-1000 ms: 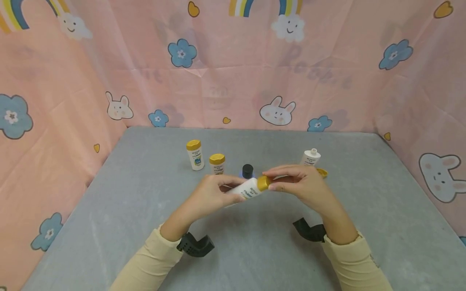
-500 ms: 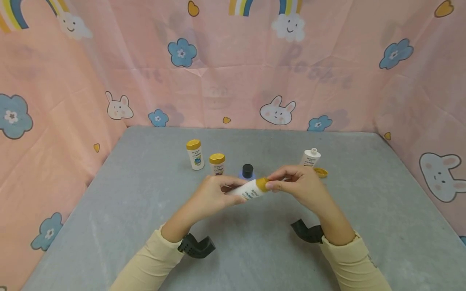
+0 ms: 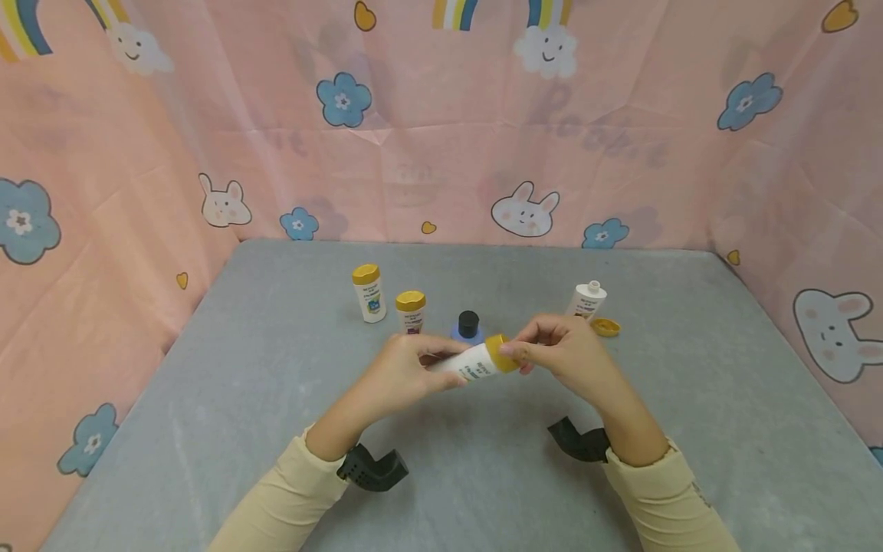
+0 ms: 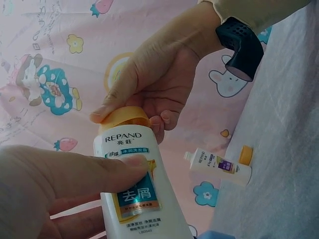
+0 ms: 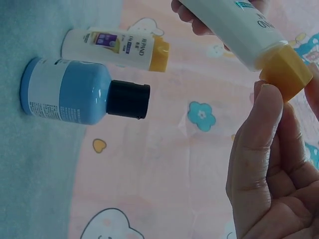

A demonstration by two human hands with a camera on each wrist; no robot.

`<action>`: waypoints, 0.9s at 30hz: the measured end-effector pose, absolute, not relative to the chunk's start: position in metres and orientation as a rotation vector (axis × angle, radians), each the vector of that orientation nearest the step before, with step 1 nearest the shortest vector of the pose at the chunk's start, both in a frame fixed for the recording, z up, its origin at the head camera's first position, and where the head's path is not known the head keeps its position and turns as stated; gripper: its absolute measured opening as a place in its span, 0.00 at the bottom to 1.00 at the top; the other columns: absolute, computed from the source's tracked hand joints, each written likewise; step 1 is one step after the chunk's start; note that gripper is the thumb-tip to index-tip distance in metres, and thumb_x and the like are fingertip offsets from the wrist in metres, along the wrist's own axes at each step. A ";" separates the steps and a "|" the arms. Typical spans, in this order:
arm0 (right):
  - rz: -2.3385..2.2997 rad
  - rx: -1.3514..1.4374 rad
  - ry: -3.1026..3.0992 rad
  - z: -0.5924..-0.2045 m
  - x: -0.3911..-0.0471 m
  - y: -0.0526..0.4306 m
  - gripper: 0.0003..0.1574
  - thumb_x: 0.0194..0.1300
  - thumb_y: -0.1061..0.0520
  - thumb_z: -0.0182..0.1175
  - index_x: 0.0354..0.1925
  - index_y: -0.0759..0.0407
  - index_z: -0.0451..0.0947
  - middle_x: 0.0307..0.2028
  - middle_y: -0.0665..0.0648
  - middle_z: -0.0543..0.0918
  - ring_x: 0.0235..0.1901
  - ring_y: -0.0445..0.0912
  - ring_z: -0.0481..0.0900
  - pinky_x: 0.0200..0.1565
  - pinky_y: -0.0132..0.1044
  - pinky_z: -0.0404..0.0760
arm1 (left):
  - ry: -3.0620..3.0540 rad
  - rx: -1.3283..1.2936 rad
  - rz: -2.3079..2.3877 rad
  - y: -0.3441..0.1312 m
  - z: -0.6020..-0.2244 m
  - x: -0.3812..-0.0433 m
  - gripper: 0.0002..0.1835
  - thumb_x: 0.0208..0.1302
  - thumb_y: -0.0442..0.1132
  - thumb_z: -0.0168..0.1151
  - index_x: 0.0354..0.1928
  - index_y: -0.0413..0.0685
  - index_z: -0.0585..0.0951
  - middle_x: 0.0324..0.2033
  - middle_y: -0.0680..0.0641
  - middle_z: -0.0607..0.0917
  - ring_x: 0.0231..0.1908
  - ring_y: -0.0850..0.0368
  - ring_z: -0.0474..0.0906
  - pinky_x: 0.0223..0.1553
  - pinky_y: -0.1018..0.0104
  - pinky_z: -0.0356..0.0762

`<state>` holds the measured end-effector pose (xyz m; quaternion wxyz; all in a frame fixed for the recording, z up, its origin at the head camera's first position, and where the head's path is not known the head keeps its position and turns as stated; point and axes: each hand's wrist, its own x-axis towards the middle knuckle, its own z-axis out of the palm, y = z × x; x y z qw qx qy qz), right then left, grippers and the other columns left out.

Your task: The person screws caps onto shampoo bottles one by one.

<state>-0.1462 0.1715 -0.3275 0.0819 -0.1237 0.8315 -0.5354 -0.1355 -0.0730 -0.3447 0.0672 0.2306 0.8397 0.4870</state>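
Shifted round the gold cap [image 3: 503, 363] since earlier, the right hand [image 3: 571, 354] is pinched onto it, and the REPAND shampoo bottle [image 3: 474, 364] is gripped by the left hand [image 3: 398, 373].

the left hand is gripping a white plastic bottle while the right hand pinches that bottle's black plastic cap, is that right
Not quite: the cap colour is wrong. The right wrist view shows the right hand pinching a yellow plastic cap. The left hand does grip the white plastic bottle.
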 end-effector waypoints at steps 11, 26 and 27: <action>-1.884 -0.593 2.432 -0.331 -0.149 0.180 0.18 0.71 0.60 0.59 0.53 0.72 0.80 0.42 0.44 0.87 0.41 0.37 0.85 0.45 0.31 0.85 | 2.422 0.621 1.558 -0.077 -0.342 -0.135 0.18 0.57 0.37 0.74 0.51 0.46 0.86 0.47 0.45 0.88 0.44 0.57 0.84 0.47 0.67 0.84; -1.673 -1.141 2.370 -0.327 -0.149 0.198 0.29 0.57 0.72 0.67 0.59 0.65 0.79 0.59 0.39 0.82 0.61 0.34 0.76 0.55 0.26 0.80 | 2.384 0.559 1.563 -0.077 -0.339 -0.134 0.19 0.56 0.38 0.74 0.51 0.51 0.87 0.47 0.48 0.88 0.42 0.59 0.86 0.46 0.64 0.84; -1.669 -1.151 2.370 -0.326 -0.148 0.198 0.29 0.57 0.73 0.67 0.58 0.65 0.80 0.58 0.39 0.82 0.61 0.34 0.76 0.54 0.26 0.80 | 2.386 0.570 1.564 -0.077 -0.339 -0.134 0.19 0.56 0.38 0.74 0.51 0.51 0.87 0.47 0.48 0.88 0.42 0.59 0.86 0.46 0.64 0.84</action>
